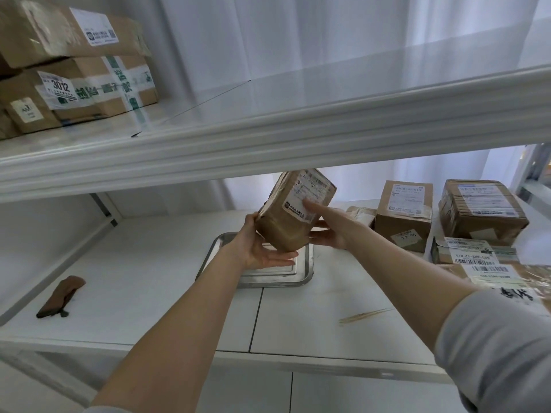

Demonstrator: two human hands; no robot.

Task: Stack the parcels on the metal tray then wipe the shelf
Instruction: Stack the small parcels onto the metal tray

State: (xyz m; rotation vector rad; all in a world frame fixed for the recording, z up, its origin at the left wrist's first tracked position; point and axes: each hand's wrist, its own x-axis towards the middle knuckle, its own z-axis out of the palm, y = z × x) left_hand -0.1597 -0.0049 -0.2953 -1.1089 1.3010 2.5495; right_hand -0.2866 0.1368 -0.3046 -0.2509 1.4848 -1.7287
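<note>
Bare forearms reach in from the bottom of the head view, the right one leaving a grey sleeve. Between them a brown taped parcel hangs tilted in the air just above the metal tray. The left hand cradles it from below with flat, straight fingers and the thumb against its side. The right hand pinches it, thumb on the white label and fingers behind. What shows of the tray holds nothing, so this looks like the first parcel of the stack. The tray seems small beside the parcels waiting to the right on the shelf: a tall carton, a squat taped carton and flat labelled packets. Set down on a corner or off-centre, this parcel would likely tip or overhang the rim, and later ones could slide off. The upper shelf sits close above the parcel, so raising it might knock that edge. A brown folded cloth lies well to the left, and a pair of pale thin sticks lies near the front.
</note>
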